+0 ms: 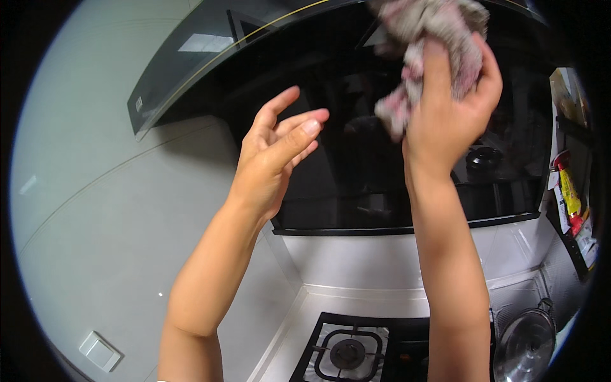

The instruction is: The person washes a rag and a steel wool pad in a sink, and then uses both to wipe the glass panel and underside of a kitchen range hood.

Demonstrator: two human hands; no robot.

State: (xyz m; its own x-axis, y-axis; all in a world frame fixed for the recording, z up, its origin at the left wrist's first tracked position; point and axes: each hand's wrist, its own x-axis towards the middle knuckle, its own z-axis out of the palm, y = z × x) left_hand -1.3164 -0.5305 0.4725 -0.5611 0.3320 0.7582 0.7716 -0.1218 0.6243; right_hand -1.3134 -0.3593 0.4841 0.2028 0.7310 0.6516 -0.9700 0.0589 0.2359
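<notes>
A crumpled cloth, greyish with pink patches and blurred, is gripped in my right hand at the upper right. It is held up before the glossy black panel of a range hood; whether it touches the panel I cannot tell. Lower and to the left, my left hand is raised with nothing in it, its fingers apart and slightly curled. Above it curves the hood's glass canopy, edged with a yellow line.
Below stands a gas stove with a black pan support. A round glass lid leans at the lower right. Packets hang on the right side. A switch is fixed on the tiled left wall.
</notes>
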